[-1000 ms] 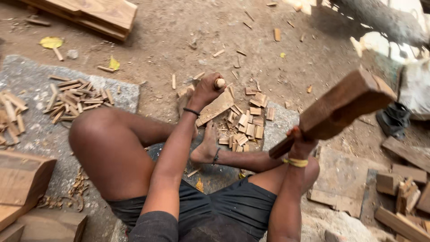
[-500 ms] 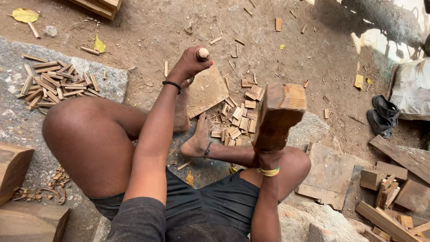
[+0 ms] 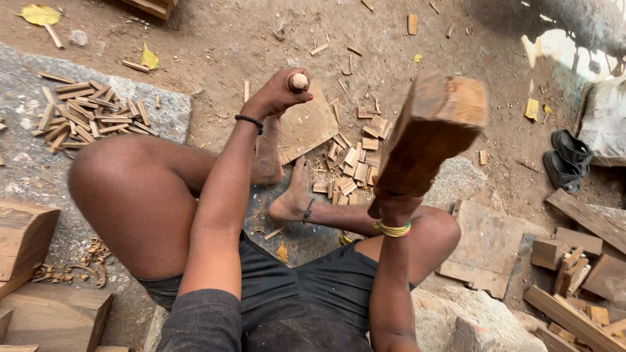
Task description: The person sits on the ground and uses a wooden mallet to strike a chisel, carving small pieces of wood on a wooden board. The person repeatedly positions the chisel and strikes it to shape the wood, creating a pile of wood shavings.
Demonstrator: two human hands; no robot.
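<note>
Left hand (image 3: 277,94) wrapped round a tool handle, fingers clamped on it; only the round pale handle end (image 3: 298,81) shows above the fist. What the tool's lower end touches is hidden by the hand. Just beyond and below the fist, a flat wood slab (image 3: 312,127) stands tilted on the ground, its right edge next to a heap of cut chips (image 3: 355,163).

Right hand (image 3: 390,205) grips the narrow end of a heavy wooden mallet (image 3: 433,130), fingers closed around it. Mallet raised, head up and to the right of the slab, well apart from the left hand; blurred at its upper edge. Open air between mallet head and handle end.

Person sits on the ground, knees spread, both bare feet (image 3: 290,195) drawn in under the slab. Dark band on left wrist, coloured bands on right wrist.

Outward: stone slab (image 3: 166,111) to the left, carrying a pile of split sticks (image 3: 88,117) near its far edge. Bare dirt floor (image 3: 228,39) ahead, scattered with splinters and a yellow leaf (image 3: 39,14). Wood blocks (image 3: 23,238) at near left. Right side: flat board (image 3: 486,244), stacked offcuts (image 3: 574,267), dark sandals (image 3: 564,160) well off.
</note>
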